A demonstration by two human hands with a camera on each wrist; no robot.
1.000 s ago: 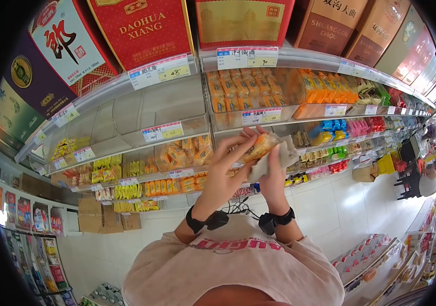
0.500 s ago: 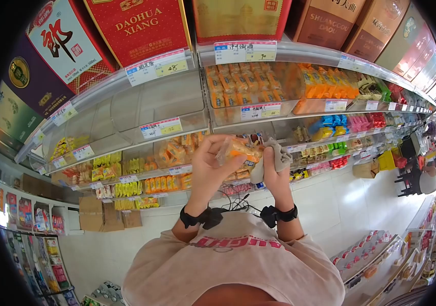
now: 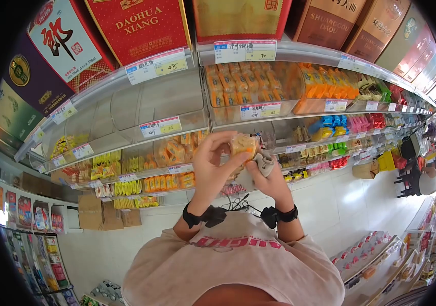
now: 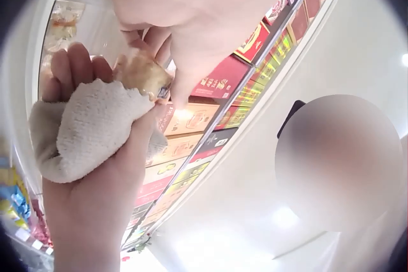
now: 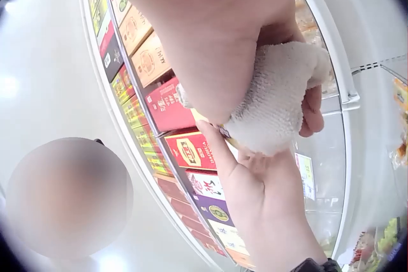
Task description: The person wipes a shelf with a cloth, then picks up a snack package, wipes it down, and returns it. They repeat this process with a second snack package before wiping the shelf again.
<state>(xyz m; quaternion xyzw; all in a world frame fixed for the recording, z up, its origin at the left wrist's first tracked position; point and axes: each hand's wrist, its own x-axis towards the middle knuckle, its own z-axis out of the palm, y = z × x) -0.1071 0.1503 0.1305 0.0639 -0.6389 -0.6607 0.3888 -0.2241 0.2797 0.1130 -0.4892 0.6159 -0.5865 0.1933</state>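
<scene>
In the head view my left hand (image 3: 212, 162) pinches a small clear-wrapped snack packet (image 3: 243, 145) with orange print between thumb and fingers. Close beside it, my right hand (image 3: 272, 184) grips a crumpled pale grey cloth (image 3: 265, 164), its thumb over the fabric. The left wrist view has the cloth (image 4: 95, 128) against the lower end of the packet (image 4: 143, 74). From the right wrist the cloth (image 5: 274, 103) covers most of the packet. Both hands are held up in front of the shelves, above the floor.
Orange wrapped packets (image 3: 246, 84) fill a clear bin on the upper shelf, with price tags (image 3: 261, 110) along its edge. Large liquor boxes (image 3: 136, 30) stand on top. Lower bins hold yellow packets (image 3: 127, 189). Cardboard boxes (image 3: 95, 211) sit on the floor at left.
The packet has been turned in my left hand from lying sideways to a more end-on pose. My right hand has shifted left, bringing the cloth down against the packet's lower right side.
</scene>
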